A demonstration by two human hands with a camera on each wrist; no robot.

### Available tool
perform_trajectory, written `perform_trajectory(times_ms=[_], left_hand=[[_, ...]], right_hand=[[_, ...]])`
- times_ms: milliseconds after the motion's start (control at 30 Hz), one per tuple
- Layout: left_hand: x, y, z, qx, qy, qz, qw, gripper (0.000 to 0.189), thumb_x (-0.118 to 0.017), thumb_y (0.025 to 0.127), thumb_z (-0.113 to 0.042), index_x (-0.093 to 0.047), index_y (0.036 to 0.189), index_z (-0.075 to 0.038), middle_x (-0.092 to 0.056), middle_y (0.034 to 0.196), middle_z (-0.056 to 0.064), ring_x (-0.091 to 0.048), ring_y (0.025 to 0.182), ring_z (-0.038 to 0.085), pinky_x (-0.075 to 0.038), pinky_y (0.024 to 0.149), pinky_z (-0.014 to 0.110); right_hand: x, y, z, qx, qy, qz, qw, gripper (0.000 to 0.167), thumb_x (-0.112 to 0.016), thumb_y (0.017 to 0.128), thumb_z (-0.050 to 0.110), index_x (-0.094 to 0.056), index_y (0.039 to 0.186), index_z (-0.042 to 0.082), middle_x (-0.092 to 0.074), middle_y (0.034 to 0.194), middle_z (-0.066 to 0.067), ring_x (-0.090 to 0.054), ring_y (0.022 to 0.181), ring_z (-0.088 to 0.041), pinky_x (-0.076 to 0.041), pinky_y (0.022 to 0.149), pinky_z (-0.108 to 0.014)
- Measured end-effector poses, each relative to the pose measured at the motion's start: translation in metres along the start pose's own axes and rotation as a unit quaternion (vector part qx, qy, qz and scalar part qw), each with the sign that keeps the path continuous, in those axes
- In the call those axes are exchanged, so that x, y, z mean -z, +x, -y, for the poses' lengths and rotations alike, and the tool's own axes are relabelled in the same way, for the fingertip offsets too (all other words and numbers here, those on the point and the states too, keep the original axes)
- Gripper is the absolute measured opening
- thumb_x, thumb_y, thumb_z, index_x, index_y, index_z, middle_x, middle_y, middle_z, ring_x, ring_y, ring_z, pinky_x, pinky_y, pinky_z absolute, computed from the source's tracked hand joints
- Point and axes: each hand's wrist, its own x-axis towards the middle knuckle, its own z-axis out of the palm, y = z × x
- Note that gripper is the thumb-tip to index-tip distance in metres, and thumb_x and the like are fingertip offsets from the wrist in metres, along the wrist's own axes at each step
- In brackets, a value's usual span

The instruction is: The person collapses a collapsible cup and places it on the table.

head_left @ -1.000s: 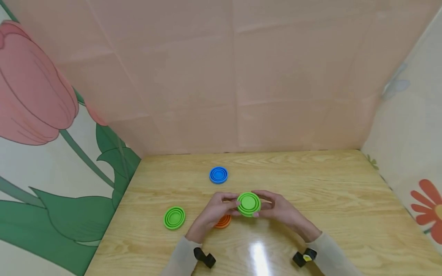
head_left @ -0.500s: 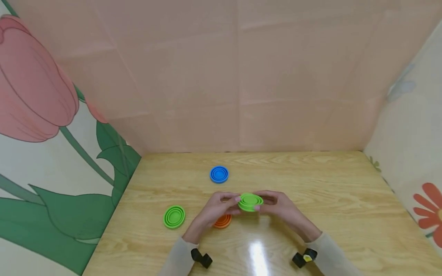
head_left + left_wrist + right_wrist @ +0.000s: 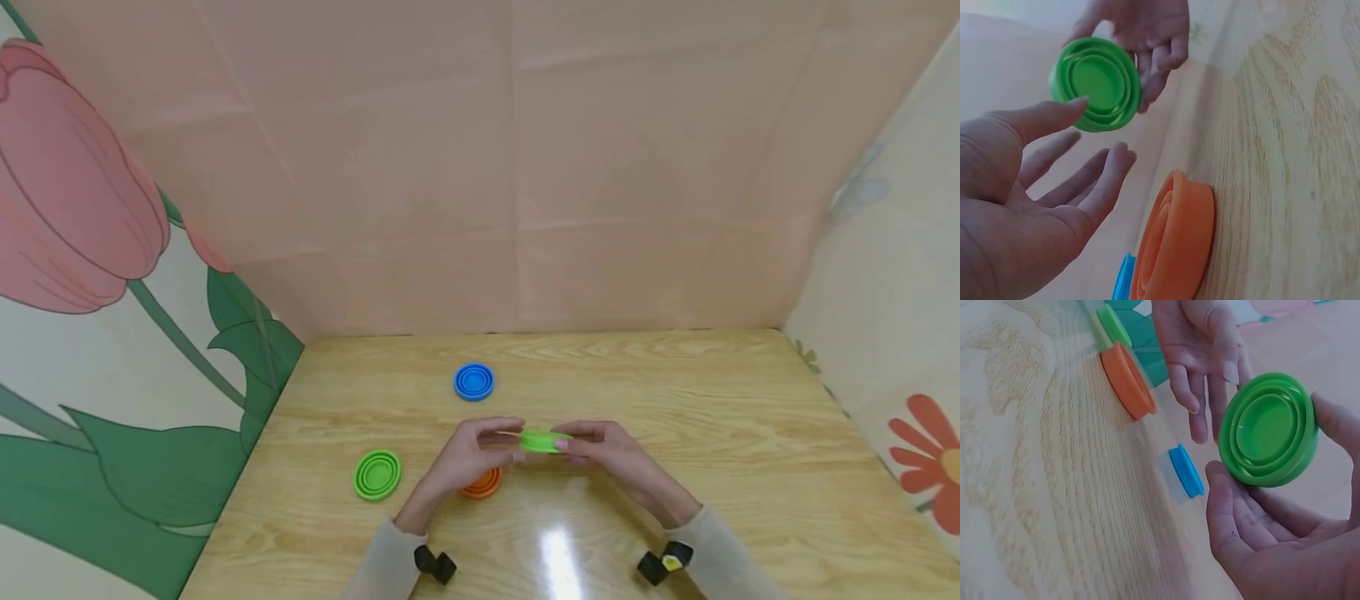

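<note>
My right hand (image 3: 611,454) pinches a light green collapsible cup (image 3: 542,441) by its edge, with the thumb on one side and fingers on the other. Folded flat into concentric rings, the cup (image 3: 1266,430) is raised above the table and seen nearly edge-on in the head view. My left hand (image 3: 474,457) is at the cup's left side, its fingers loosely extended and spread. In the left wrist view, the left thumb (image 3: 1054,119) overlaps the cup's rim. An orange collapsed cup (image 3: 483,483) lies on the table below the left hand, partly hidden by it.
A second green collapsed cup (image 3: 377,475) lies on the left of the wooden table (image 3: 712,400). Farther back is a blue one (image 3: 474,382). A pink sheet (image 3: 525,208) hangs behind the table, with flower-printed panels on both sides.
The held green cup has tilted from facing the head camera to nearly level. My left thumb and fingers have opened away from its rim; the right hand keeps its grip.
</note>
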Motion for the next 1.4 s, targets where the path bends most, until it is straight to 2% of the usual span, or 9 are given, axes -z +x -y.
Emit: perform_trajectory(times_ms=[133,267,467,633,767,867,967,1167,1400], left_hand=[[-0.0013,0.0006,-0.0011,-0.012,0.025,-0.011,0.9996,0.039,-0.076,0.097,-0.014,-0.072,0.136,-0.017,-0.070,0.140,0.011,-0.070,0.124,0.026,-0.066,0.093,0.034],[-0.0020,0.0025,-0.0015,-0.029,0.061,-0.007,0.9977,0.031,-0.074,0.097,-0.010,-0.076,0.128,-0.017,-0.074,0.131,0.008,-0.072,0.118,0.027,-0.066,0.092,0.031],[-0.0013,0.0043,-0.0003,-0.025,0.104,-0.009,0.9942,0.025,-0.075,0.099,-0.016,-0.078,0.124,-0.017,-0.077,0.126,0.004,-0.073,0.117,0.019,-0.062,0.095,0.023],[0.0008,0.0036,0.0006,-0.016,0.111,-0.021,0.9934,0.026,-0.074,0.100,-0.024,-0.077,0.125,-0.017,-0.077,0.124,0.004,-0.074,0.111,0.013,-0.062,0.093,0.023],[0.0021,0.0035,0.0015,-0.013,0.093,-0.020,0.9954,0.026,-0.073,0.101,-0.023,-0.077,0.125,-0.014,-0.078,0.120,0.008,-0.076,0.106,0.018,-0.065,0.091,0.028],[0.0027,0.0041,0.0022,-0.007,0.074,-0.020,0.9970,0.025,-0.072,0.102,-0.021,-0.077,0.124,-0.011,-0.079,0.116,0.011,-0.077,0.104,0.027,-0.066,0.092,0.036],[0.0020,0.0050,0.0021,0.005,0.051,-0.023,0.9984,0.025,-0.071,0.102,-0.019,-0.077,0.123,-0.008,-0.079,0.114,0.014,-0.078,0.103,0.032,-0.066,0.092,0.043],[-0.0020,0.0072,0.0017,0.021,-0.029,-0.023,0.9991,0.031,-0.071,0.102,-0.017,-0.073,0.127,0.001,-0.078,0.118,0.021,-0.080,0.100,0.025,-0.066,0.091,0.045],[-0.0013,0.0088,0.0034,0.065,-0.118,-0.037,0.9902,0.032,-0.069,0.103,-0.015,-0.071,0.128,0.004,-0.077,0.120,0.022,-0.079,0.097,0.021,-0.066,0.093,0.045]], right_hand=[[0.0012,-0.0016,0.0003,-0.001,0.001,0.014,0.9999,0.060,-0.069,0.103,0.030,-0.055,0.144,-0.011,-0.072,0.132,-0.013,-0.071,0.119,-0.025,-0.061,0.104,-0.041],[0.0023,-0.0025,-0.0018,-0.004,-0.003,0.033,0.9994,0.056,-0.065,0.105,0.032,-0.058,0.142,-0.009,-0.072,0.133,-0.020,-0.072,0.120,-0.027,-0.062,0.101,-0.035],[0.0023,-0.0035,-0.0042,-0.011,0.041,0.083,0.9956,0.052,-0.055,0.110,0.034,-0.059,0.141,-0.007,-0.068,0.136,-0.027,-0.068,0.126,-0.043,-0.060,0.105,-0.053],[0.0006,-0.0046,-0.0035,-0.007,0.061,0.081,0.9948,0.054,-0.055,0.110,0.036,-0.058,0.142,-0.008,-0.072,0.131,-0.013,-0.068,0.126,-0.040,-0.057,0.107,-0.059],[-0.0002,-0.0048,-0.0039,0.027,0.057,0.046,0.9970,0.052,-0.060,0.108,0.028,-0.056,0.141,-0.012,-0.073,0.126,-0.002,-0.072,0.119,-0.025,-0.058,0.107,-0.053],[-0.0001,-0.0045,-0.0054,0.049,0.057,0.024,0.9969,0.050,-0.064,0.106,0.021,-0.054,0.141,-0.013,-0.074,0.125,0.000,-0.073,0.113,-0.017,-0.059,0.107,-0.050],[0.0004,-0.0049,-0.0068,0.057,0.063,0.015,0.9963,0.049,-0.066,0.104,0.016,-0.053,0.140,-0.015,-0.074,0.125,-0.003,-0.074,0.111,-0.017,-0.060,0.105,-0.050],[0.0013,-0.0062,-0.0078,0.054,0.069,0.005,0.9961,0.050,-0.069,0.102,0.015,-0.054,0.138,-0.016,-0.074,0.124,-0.008,-0.076,0.109,-0.019,-0.062,0.103,-0.043],[-0.0017,-0.0047,-0.0097,0.046,0.111,0.003,0.9928,0.048,-0.068,0.102,0.010,-0.054,0.136,-0.020,-0.077,0.117,-0.009,-0.078,0.105,-0.022,-0.063,0.099,-0.041]])
